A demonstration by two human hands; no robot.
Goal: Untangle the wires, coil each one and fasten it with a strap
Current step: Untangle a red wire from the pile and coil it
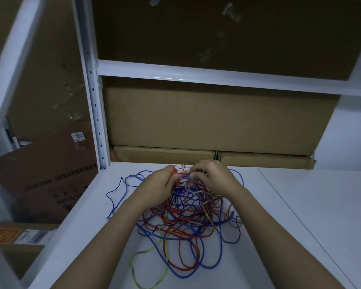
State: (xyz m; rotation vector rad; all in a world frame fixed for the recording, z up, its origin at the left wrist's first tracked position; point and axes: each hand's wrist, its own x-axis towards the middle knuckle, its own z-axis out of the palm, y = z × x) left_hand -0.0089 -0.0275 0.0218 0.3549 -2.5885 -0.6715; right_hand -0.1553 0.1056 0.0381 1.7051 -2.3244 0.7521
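Note:
A loose tangle of wires (186, 217) lies on the white table (300, 215): red, blue, yellow-green and dark strands knotted together. One blue wire (121, 197) loops out to the left, a yellow-green wire (148, 265) trails toward the near edge. Both hands work at the far end of the tangle, close together. My left hand (161, 186) pinches red strands between thumb and fingers. My right hand (211, 176) has its fingers curled round a bunch of wires. No strap shows.
A white shelf upright (94, 113) stands at the table's far left corner, with a crossbeam (217, 77) above. Cardboard boxes (213, 122) fill the shelf behind the table. More boxes (44, 180) lean at the left, below table level.

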